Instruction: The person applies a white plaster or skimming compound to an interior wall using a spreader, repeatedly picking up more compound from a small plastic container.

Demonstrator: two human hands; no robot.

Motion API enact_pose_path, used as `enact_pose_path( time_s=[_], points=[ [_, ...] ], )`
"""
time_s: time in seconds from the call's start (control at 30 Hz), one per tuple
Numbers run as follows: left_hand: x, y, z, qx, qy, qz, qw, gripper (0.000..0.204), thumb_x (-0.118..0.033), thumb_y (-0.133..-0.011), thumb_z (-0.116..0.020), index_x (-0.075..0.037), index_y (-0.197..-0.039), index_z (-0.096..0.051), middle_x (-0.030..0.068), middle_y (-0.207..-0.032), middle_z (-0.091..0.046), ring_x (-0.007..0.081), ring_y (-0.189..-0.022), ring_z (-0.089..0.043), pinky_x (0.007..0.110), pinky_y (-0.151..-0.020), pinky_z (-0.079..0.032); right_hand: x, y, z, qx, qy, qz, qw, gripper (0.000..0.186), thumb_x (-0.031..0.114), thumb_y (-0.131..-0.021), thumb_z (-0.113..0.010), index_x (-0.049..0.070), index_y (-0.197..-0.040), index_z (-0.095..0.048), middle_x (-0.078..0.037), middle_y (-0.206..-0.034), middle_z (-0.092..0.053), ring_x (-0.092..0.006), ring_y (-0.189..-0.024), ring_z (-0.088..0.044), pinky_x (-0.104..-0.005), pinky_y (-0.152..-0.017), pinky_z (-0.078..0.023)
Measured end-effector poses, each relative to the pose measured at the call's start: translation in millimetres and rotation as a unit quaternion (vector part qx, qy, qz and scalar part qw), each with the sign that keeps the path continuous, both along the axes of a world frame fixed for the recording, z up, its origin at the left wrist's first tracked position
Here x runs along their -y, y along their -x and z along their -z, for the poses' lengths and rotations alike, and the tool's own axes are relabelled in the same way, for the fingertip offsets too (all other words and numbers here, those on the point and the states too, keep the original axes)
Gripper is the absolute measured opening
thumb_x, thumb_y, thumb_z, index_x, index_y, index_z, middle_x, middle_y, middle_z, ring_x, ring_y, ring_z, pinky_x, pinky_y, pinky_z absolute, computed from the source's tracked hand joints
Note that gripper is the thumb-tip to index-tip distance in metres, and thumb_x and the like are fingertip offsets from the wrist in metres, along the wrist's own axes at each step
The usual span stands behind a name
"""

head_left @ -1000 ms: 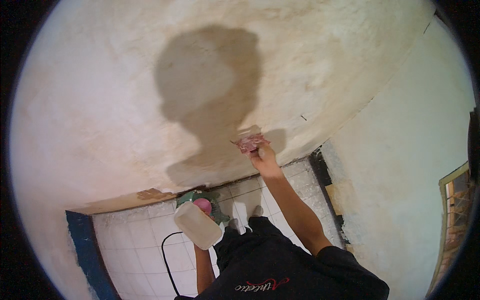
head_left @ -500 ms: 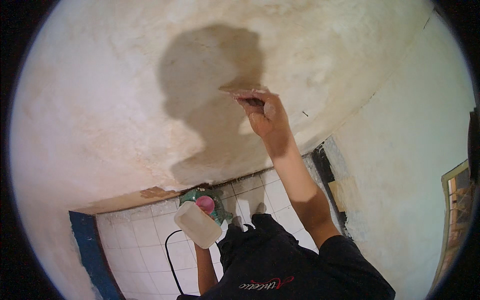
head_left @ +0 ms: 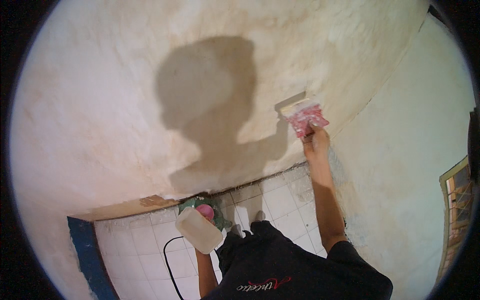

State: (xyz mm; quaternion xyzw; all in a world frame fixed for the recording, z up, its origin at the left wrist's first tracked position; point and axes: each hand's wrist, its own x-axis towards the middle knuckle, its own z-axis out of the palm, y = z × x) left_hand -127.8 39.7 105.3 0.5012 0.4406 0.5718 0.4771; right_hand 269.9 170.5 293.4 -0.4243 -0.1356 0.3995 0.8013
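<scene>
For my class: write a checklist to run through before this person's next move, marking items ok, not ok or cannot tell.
1. Red scraper held in right hand: ok, fingers closed on it.
2. Scraper edge touching wall: cannot tell from this angle.
3. Grip on pale container: cannot tell, it largely hides the left hand.
4. Wall evenly lit: not ok, a large shadow falls left of the scraper.
5. Floor view unobstructed: not ok, the container covers part.

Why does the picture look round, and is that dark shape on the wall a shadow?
Head view: a fisheye lens, so corners go black and the floor looks bowed; same view: yes, a shadow of a head and raised arm, across the wall; same view: the pink tool looks slightly blurred, perhaps by motion.
</scene>
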Motion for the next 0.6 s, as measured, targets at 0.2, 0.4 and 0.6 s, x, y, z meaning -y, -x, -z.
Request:
enact_pose_path(
  time_s=[0.2, 0.4, 0.6],
  points=[
    [7.2, 9.0, 28.4, 0.098, 0.082, -0.010, 0.992, 0.026, -0.028, -0.092, -0.058, -0.007, -0.109, -0.056, 0.0089, -0.100, -0.060, 0.0246, -0.092, -0.059, 0.042, -0.082, -0.051, 12.2, -13.5, -94.7, 0.274, -0.115, -0.029, 0.954, 0.015, -0.001, -0.092, -0.055, -0.001, -0.103, -0.064, -0.007, -0.091, -0.066, -0.0146, -0.073, -0.061, -0.0284, -0.063, -0.049],
    [-8.0, -3.5, 47.6, 0.225, 0.153, 0.019, 0.962, 0.029, -0.029, -0.092, -0.057, -0.007, -0.110, -0.055, 0.0093, -0.102, -0.060, 0.0253, -0.094, -0.059, 0.042, -0.083, -0.050, -23.7, -45.7, -197.0, 0.625, -0.080, 0.285, 0.723, 0.023, 0.001, -0.092, -0.053, -0.007, -0.110, -0.065, -0.006, -0.084, -0.066, -0.0116, -0.069, -0.057, -0.0275, -0.059, -0.044],
    [-30.7, -28.0, 54.5, 0.262, 0.187, 0.068, 0.944, 0.031, -0.031, -0.092, -0.056, -0.007, -0.112, -0.055, 0.0098, -0.104, -0.059, 0.0259, -0.096, -0.059, 0.043, -0.084, -0.050, -113.4, -44.1, -240.2, 0.766, 0.034, 0.367, 0.527, 0.019, -0.001, -0.074, -0.058, -0.004, -0.091, -0.066, -0.023, -0.078, -0.065, -0.0390, -0.067, -0.063, -0.0425, -0.060, -0.051]
  ],
)
